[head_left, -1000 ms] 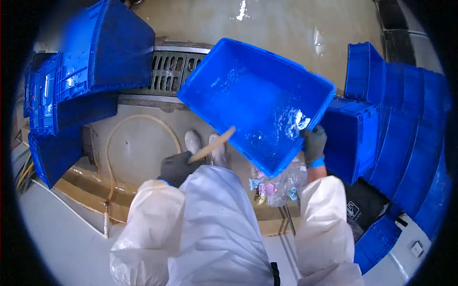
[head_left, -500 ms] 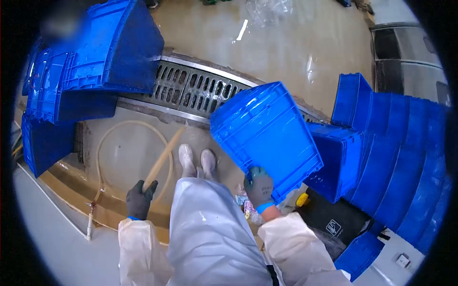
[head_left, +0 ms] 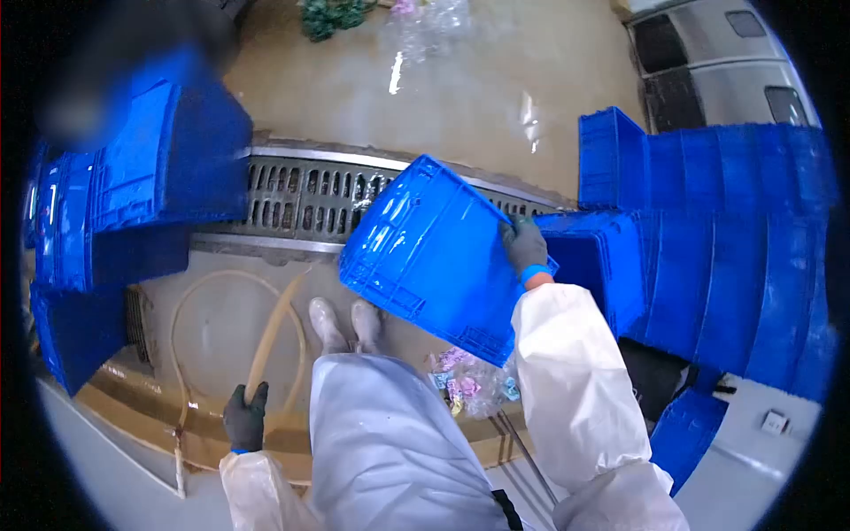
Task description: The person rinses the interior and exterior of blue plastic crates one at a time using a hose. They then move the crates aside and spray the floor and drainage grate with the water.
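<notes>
Head view. The right hand (head_left: pixel 527 248), in a grey glove, sits right of the frame's centre with its arm stretched forward and up in a white sleeve (head_left: pixel 580 380). Its grip is clamped on the far right corner of a blue crate (head_left: pixel 434 257), fingers curled over the rim. The crate is at the centre of the frame, tilted, its ribbed outer wall turned toward the camera, and it hangs above the floor in front of the drain grate (head_left: pixel 305 199).

The left hand (head_left: pixel 244 418), in a dark glove, is low in the lower left, arm bent close to the body. Its grip is closed around a tan hose (head_left: pixel 270 332) that rises slantwise from the fist toward the grate; more of the hose lies looped on the wet floor (head_left: pixel 460 97) just left of it.

Two white boots (head_left: pixel 345 323) stand below the crate. A small heap of coloured wrappers (head_left: pixel 465 388) lies under the crate's near corner. Blue crates are stacked at the left edge (head_left: pixel 133 177) and in a long nested row on the right (head_left: pixel 708 230).
</notes>
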